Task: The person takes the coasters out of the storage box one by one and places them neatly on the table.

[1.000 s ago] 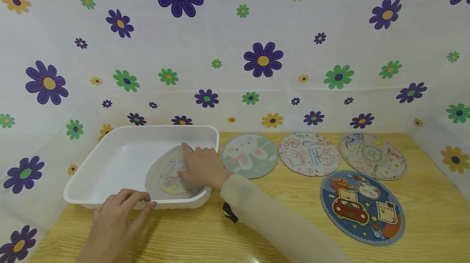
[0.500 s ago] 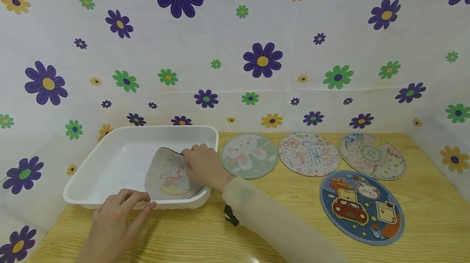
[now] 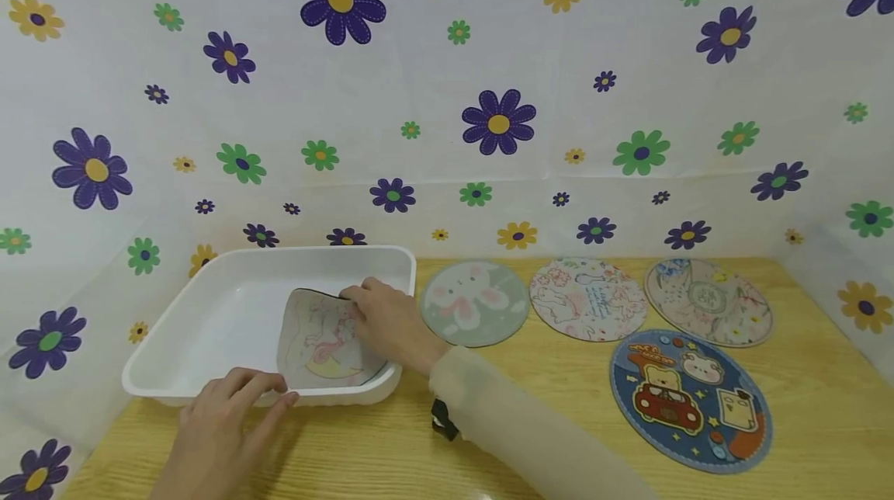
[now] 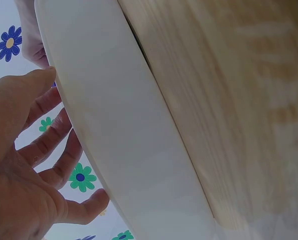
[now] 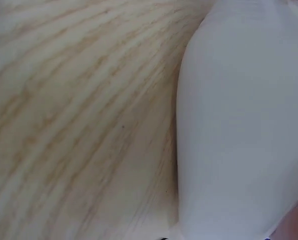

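A deep white tray point(image 3: 230, 306) stands at the left of the table. In its right half lies a thin, flexible round mat point(image 3: 324, 341) with a pale pink cartoon print and a dark edge. My right hand point(image 3: 391, 317) reaches over the tray's right side and pinches the mat's far right edge, which is bent up; its fingertips are partly hidden. My left hand point(image 3: 226, 414) holds the tray's near rim, thumb and fingers along it. The left wrist view shows the thumb and little finger at the rim, with other fingertips hidden behind it.
Right of the tray lie a green rabbit mat point(image 3: 475, 303), a pink-and-white mat point(image 3: 588, 300) and a floral mat point(image 3: 708, 302). A blue bear-and-car mat point(image 3: 691, 401) lies nearer me. A flowered cloth point(image 3: 426, 73) hangs behind the wooden table point(image 3: 531, 376).
My right hand has gone from lying on the mat with its index finger extended to pinching its far edge, which has bent up. My left hand stays at the rim.
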Motion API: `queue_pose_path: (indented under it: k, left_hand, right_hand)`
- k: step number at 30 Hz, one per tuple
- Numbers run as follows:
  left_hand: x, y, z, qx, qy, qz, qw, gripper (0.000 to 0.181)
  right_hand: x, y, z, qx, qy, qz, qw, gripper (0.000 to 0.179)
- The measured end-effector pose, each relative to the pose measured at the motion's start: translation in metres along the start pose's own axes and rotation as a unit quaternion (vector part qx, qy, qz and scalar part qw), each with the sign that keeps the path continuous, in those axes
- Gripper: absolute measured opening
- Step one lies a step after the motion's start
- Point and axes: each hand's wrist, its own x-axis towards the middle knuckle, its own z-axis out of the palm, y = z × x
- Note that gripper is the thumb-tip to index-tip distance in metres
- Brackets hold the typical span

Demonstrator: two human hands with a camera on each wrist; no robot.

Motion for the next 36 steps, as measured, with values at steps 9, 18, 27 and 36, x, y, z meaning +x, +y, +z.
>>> queue_pose_path:
  k: [9, 18, 27, 36]
  left_hand:
    - [-0.001, 0.001, 0.0, -0.001, -0.009, -0.009, 0.9999, 0.015]
    - [-0.001, 0.002, 0.0, -0.003, -0.006, -0.008, 0.9999, 0.016]
    - [-0.002, 0.001, 0.001, -0.011, 0.001, -0.004, 0.9999, 0.015]
    - [-0.001, 0.001, 0.001, -0.011, 0.004, -0.001, 0.9999, 0.016]
  right_hand:
    - [-0.004, -0.006, -0.009, -0.051, 0.027, -0.058, 0.9967, 0.028]
    - [-0.006, -0.013, -0.024, -0.007, 0.058, -0.086, 0.9945, 0.025]
    - [-0.012, -0.014, -0.036, 0.085, 0.063, -0.086, 0.9907, 0.025]
    - [-0.021, -0.009, -0.039, 0.236, 0.082, 0.012, 0.9683, 0.028]
